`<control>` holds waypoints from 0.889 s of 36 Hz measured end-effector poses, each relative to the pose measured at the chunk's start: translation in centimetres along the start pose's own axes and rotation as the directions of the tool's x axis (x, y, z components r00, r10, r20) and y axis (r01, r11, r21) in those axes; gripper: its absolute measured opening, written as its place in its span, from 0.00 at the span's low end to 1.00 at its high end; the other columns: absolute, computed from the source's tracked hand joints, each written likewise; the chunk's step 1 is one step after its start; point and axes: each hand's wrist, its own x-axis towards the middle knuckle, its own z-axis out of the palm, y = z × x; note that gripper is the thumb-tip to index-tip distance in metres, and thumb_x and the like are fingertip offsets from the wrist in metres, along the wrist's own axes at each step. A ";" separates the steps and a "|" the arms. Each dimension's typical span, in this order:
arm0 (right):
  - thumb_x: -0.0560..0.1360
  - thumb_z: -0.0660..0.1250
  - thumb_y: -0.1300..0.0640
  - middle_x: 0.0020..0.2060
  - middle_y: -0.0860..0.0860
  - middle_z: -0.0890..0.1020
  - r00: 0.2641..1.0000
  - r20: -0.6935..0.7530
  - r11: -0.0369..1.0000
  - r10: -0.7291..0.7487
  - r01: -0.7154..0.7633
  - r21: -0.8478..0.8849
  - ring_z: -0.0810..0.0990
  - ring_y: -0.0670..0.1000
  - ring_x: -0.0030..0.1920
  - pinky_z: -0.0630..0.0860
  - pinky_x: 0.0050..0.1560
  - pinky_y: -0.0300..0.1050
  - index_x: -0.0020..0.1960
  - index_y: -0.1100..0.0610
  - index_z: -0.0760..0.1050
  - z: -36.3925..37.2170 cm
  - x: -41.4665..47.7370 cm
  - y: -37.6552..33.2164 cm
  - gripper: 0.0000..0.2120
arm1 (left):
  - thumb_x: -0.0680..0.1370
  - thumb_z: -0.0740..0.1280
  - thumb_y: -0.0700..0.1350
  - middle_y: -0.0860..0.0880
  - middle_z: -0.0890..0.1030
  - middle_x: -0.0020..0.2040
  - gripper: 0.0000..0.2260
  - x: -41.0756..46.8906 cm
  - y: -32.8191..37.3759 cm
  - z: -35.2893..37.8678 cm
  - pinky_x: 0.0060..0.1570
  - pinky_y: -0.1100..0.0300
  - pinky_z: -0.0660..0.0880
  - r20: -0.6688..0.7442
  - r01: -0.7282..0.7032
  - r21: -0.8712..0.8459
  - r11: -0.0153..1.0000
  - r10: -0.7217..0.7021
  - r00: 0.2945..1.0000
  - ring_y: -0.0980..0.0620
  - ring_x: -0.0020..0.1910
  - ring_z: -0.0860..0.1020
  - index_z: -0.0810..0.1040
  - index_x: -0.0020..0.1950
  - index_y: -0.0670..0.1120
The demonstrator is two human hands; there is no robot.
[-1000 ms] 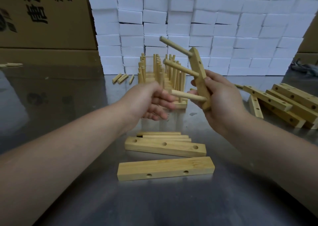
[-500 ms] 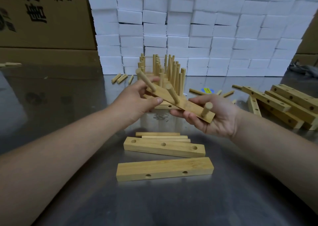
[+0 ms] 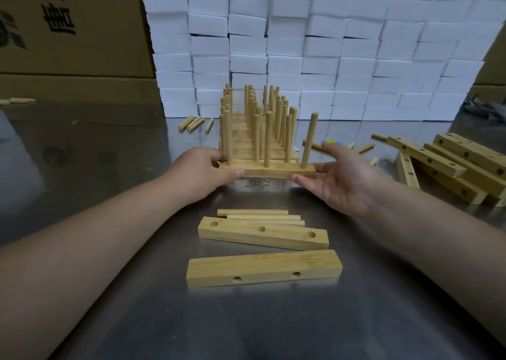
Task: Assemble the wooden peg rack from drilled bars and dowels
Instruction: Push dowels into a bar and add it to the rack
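Observation:
A wooden bar with three upright dowels (image 3: 273, 172) stands on the metal table (image 3: 273, 321), at the front of a row of finished peg racks (image 3: 260, 129). My left hand (image 3: 202, 170) pinches the bar's left end, thumb in front and fingers behind. My right hand (image 3: 345, 176) is at the right end with straight, spread fingers; its thumb tip touches the bar's front edge. Nearer to me lie a bar with three top holes (image 3: 262, 235), three loose long dowels (image 3: 260, 215) behind it, and a bar with two side holes (image 3: 264, 268).
A pile of drilled bars (image 3: 460, 165) lies at the right. Short dowels (image 3: 191, 124) are scattered behind the racks on both sides. A wall of white foam blocks (image 3: 328, 44) closes the back, and cardboard boxes (image 3: 68, 25) stand at the left.
The bar with three dowels was turned from tilted in the air to upright and set down against the row of racks. My right hand has loosened its grip.

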 end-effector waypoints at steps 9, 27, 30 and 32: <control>0.77 0.63 0.60 0.45 0.58 0.76 0.971 -0.141 0.957 -0.191 0.152 -0.245 0.80 0.54 0.44 0.80 0.37 0.40 0.55 0.61 0.70 0.3 0.5 0.8 0.08 | 0.70 0.69 0.60 0.53 0.77 0.36 0.13 0.4 -0.4 0.4 0.30 0.61 0.65 -0.059 0.060 0.192 0.980 -0.050 0.997 0.53 0.38 0.75 0.74 0.45 0.52; 0.70 0.64 0.66 0.56 0.68 0.74 0.932 0.022 0.640 -0.363 0.267 -0.721 0.76 0.65 0.58 0.67 0.63 0.66 0.55 0.69 0.67 0.1 0.3 1.9 0.15 | 0.74 0.68 0.48 0.54 0.75 0.53 0.18 1.4 -1.6 0.8 0.47 0.61 0.65 -0.163 0.056 0.170 0.984 -0.028 0.986 0.55 0.48 0.71 0.72 0.63 0.48; 0.72 0.64 0.65 0.53 0.50 0.62 0.923 0.074 0.615 -0.378 0.310 -0.725 0.81 0.60 0.49 0.71 0.61 0.61 0.51 0.66 0.70 0.0 0.3 2.0 0.09 | 0.74 0.68 0.48 0.55 0.74 0.49 0.14 1.4 -1.5 0.8 0.46 0.61 0.65 -0.164 0.040 0.153 0.987 -0.015 0.986 0.54 0.48 0.72 0.72 0.58 0.50; 0.72 0.64 0.64 0.36 0.52 0.70 0.927 0.097 0.603 -0.363 0.313 -0.734 0.75 0.54 0.38 0.73 0.47 0.51 0.42 0.63 0.73 -0.1 0.3 2.0 0.02 | 0.74 0.68 0.48 0.55 0.74 0.48 0.11 1.4 -1.4 0.9 0.44 0.60 0.65 -0.164 0.027 0.162 0.986 -0.001 0.986 0.54 0.47 0.72 0.71 0.54 0.51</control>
